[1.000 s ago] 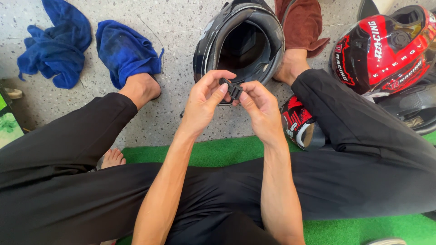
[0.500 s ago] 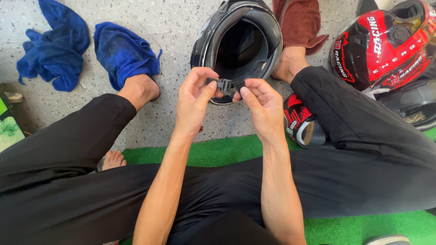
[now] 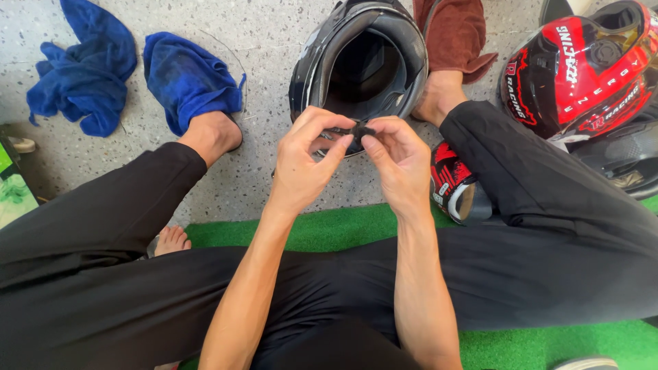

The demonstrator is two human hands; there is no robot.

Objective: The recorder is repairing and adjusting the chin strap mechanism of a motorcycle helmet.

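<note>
Now the black buckle (image 3: 359,130) sits tighter between the two hands than a moment ago, when it showed plainly. The left hand (image 3: 305,164) and right hand (image 3: 397,161) both pinch it with fingertips closed on it, just near of the upturned black helmet (image 3: 363,62). It seems the strap piece is being pressed together. A red helmet (image 3: 582,68) lies right.

A speckled floor (image 3: 274,41) carries a black helmet (image 3: 360,62), open side up. Left of the helmet lie two blue towels (image 3: 137,79), right of it a brown cloth (image 3: 456,34) and a red helmet (image 3: 579,68). Below it lies green turf (image 3: 329,229).
</note>
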